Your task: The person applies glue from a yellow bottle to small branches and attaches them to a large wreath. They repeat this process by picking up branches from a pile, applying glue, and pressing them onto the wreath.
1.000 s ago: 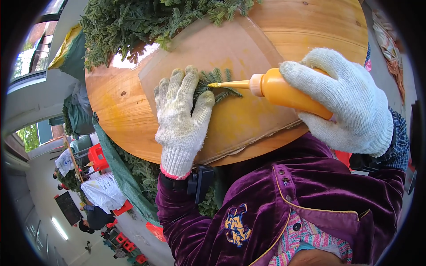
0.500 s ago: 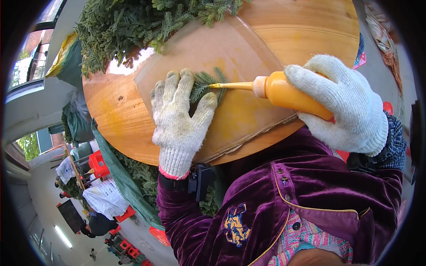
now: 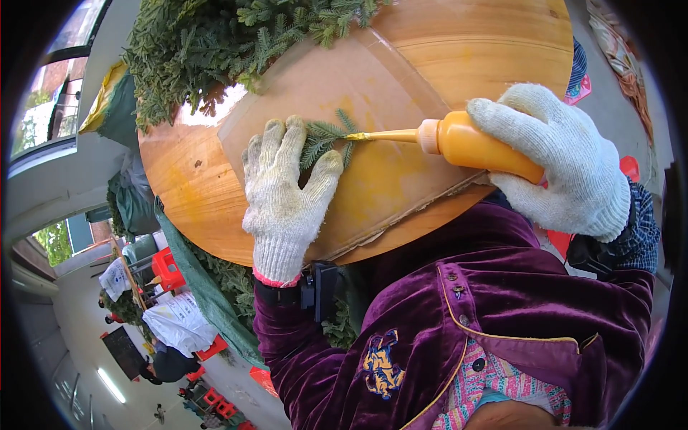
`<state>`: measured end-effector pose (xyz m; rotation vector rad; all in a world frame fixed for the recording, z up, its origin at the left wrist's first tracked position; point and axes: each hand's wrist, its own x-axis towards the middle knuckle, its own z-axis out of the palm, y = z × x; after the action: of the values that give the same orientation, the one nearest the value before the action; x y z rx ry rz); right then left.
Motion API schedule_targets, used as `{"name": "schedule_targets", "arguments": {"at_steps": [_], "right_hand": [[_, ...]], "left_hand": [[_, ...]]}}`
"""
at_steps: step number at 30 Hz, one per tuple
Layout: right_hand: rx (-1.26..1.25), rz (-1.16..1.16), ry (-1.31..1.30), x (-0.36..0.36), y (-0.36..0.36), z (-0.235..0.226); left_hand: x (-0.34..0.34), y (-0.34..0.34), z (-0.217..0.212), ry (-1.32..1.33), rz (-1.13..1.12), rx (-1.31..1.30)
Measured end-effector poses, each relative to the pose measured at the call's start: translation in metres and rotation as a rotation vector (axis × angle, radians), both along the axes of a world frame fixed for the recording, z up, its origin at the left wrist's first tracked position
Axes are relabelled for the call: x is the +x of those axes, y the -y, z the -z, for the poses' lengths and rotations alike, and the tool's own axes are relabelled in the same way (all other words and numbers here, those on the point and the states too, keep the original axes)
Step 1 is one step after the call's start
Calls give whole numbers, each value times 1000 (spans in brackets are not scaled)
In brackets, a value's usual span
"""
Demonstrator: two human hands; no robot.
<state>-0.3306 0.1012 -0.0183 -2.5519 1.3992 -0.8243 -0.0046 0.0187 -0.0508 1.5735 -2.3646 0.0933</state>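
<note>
A small green fir sprig [image 3: 319, 140] lies on a brown cardboard sheet covered with clear film [image 3: 408, 179]. My left hand [image 3: 283, 183], in a white knit glove, rests flat there with its fingers stretched out. The sprig's base end passes under or beside the index finger, and the thumb lies apart below it. In my right hand [image 3: 562, 158], also gloved, is a squeeze bottle [image 3: 480, 145] of orange-yellow liquid, held nearly level. Its long, yellow-smeared nozzle [image 3: 383, 135] points left, with the tip at the sprig's right side. Whether liquid is coming out, I cannot tell.
Beneath the cardboard is a round wooden table [image 3: 494, 54]. A heap of fir branches [image 3: 215, 50] covers its far left. Green sheeting [image 3: 208, 301] and more branches lie below the table's left edge. Red stools [image 3: 167, 269] and people stand farther off at left.
The bottle in my right hand has shifted slightly right, bringing its nozzle tip toward the sprig's right side. My left hand stays flat beside the sprig. The whole view has shifted a little.
</note>
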Motion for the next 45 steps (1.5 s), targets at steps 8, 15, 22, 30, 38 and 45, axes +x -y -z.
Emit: {"name": "schedule_targets", "arguments": {"at_steps": [8,15,22,30,38,45], "right_hand": [[40,-10,11,3,3,6],[16,-23,72,-6,3,14],[55,-22,204,-13,12,21],[116,-83,226,-13,18,32],[126,-70,166,-17,17,25],[137,-55,169,-20,18,30]], "left_hand": [[12,-1,-1,7,-42,20],[12,4,0,21,-45,40],[13,3,2,26,-47,68],[11,2,1,-5,-41,98],[17,-1,4,-19,-81,96],[15,7,5,-29,-48,95]]}}
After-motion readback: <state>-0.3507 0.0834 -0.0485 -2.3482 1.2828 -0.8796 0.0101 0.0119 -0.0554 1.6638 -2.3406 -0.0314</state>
